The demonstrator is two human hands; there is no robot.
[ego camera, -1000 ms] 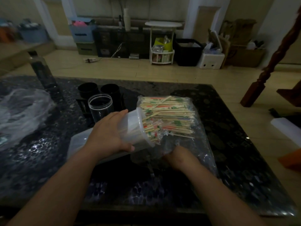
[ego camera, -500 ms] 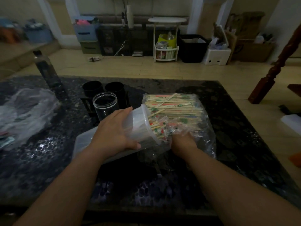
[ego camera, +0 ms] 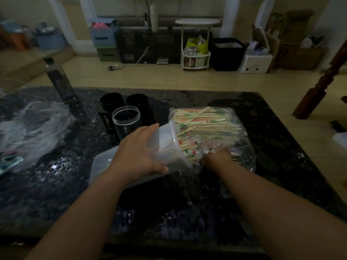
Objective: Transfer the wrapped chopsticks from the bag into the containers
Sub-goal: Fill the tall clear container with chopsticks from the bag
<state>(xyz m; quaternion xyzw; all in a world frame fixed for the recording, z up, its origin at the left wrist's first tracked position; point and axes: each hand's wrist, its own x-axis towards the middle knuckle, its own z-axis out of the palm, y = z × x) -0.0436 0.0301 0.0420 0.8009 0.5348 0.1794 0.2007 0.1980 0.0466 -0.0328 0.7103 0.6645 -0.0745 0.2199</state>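
Observation:
A clear plastic bag (ego camera: 242,147) full of wrapped chopsticks (ego camera: 204,122) lies on the dark table. My left hand (ego camera: 137,156) grips a translucent plastic container (ego camera: 169,147) tipped on its side, its mouth facing the bag. Several wrapped chopsticks (ego camera: 187,149) stick out of that mouth. My right hand (ego camera: 217,156) reaches into the bag's opening just right of the container's mouth. Its fingers are hidden by the crinkled plastic and the chopsticks.
An upright clear jar (ego camera: 127,122) stands behind my left hand, with two black cups (ego camera: 124,102) further back. A dark bottle (ego camera: 60,81) and a crumpled plastic bag (ego camera: 32,128) sit at the left. A wooden post (ego camera: 323,81) rises at the right.
My right hand has pushed forward from the bag's near edge into its opening, up to the container's mouth. The left hand keeps hold of the tipped container.

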